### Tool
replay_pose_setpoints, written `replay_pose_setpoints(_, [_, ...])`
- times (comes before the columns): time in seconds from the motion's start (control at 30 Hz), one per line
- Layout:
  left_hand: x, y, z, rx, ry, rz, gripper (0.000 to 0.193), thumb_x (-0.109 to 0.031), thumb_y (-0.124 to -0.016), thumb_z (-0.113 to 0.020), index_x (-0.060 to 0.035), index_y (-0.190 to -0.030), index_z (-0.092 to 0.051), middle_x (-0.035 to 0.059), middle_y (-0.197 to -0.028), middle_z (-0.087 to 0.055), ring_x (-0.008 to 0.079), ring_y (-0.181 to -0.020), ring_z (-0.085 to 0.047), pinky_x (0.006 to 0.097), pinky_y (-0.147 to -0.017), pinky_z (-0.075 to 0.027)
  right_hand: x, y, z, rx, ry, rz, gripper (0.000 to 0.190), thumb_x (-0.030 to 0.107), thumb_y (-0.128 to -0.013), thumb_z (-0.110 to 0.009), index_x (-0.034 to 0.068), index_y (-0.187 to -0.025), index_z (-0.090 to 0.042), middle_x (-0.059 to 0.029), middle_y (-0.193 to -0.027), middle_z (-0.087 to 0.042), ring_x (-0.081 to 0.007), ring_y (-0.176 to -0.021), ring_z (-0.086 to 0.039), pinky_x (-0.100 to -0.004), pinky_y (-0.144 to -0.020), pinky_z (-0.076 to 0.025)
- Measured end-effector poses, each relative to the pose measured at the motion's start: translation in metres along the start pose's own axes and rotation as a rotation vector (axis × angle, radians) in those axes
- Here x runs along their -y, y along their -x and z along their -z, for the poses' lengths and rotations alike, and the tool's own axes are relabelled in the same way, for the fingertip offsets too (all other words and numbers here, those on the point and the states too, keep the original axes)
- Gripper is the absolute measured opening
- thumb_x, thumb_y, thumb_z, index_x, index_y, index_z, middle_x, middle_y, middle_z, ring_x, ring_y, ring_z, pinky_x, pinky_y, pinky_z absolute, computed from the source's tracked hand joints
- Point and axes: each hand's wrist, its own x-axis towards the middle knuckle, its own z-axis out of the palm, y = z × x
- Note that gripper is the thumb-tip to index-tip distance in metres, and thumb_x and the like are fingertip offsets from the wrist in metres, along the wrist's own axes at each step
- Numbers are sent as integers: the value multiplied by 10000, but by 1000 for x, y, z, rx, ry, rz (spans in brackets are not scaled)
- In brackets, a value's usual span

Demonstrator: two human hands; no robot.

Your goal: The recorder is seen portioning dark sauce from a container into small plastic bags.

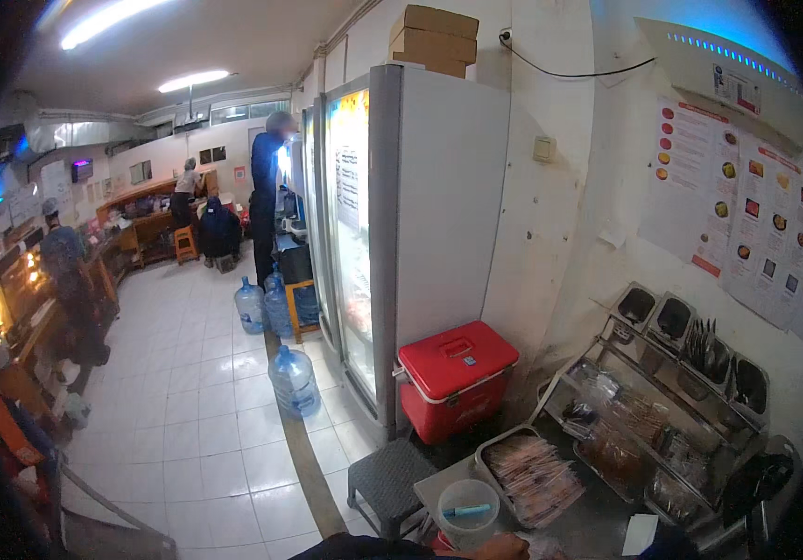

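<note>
At the bottom edge, my left hand shows only in part, beside the base of a clear round plastic tub; whether it grips anything cannot be told. A light blue marker pen lies in that tub. My right hand is out of view; a dark sleeve shows at the bottom right. Right of the tub, a metal tray holds many pinkish, flat, plastic-wrapped packs. A white piece of paper lies on the metal table farther right.
A metal rack holds wrapped packs below and steel containers above. Left of the table are a dark stool, a red cooler box and a glass-door refrigerator. Water bottles stand on the floor. Several people are farther back, one at the refrigerators.
</note>
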Motion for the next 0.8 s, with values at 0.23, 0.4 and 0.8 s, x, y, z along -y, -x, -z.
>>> replay_pose_setpoints(0.23, [-11,3,14,-17,-59,-26,535,-306,-721,-638,-130,-1163,-391,100,-1039,-459,243,-967,-438,387,-838,-347,-146,-79,-112,-660,449,290,171,168,-772,-513,9,-827,-544,-189,-903,-515,-298,-787,-499,-368,-690,-405])
replay_pose_setpoints(0.4, [-17,-1,8,-34,-105,-40,545,-311,-721,-637,-136,-1172,-386,103,-1088,-443,255,-1010,-423,392,-862,-335,-102,-58,-78,-473,71,315,173,165,-772,-513,10,-838,-549,-187,-902,-521,-300,-815,-503,-360,-717,-407])
replay_pose_setpoints(0.8, [-38,-2,25,-20,-202,-76,569,-324,-720,-633,-150,-1196,-374,111,-1207,-406,283,-1113,-386,403,-920,-306,-103,-58,-74,-725,660,530,215,143,-786,-487,22,-952,-550,-196,-952,-528,-337,-920,-497,-354,-817,-399])
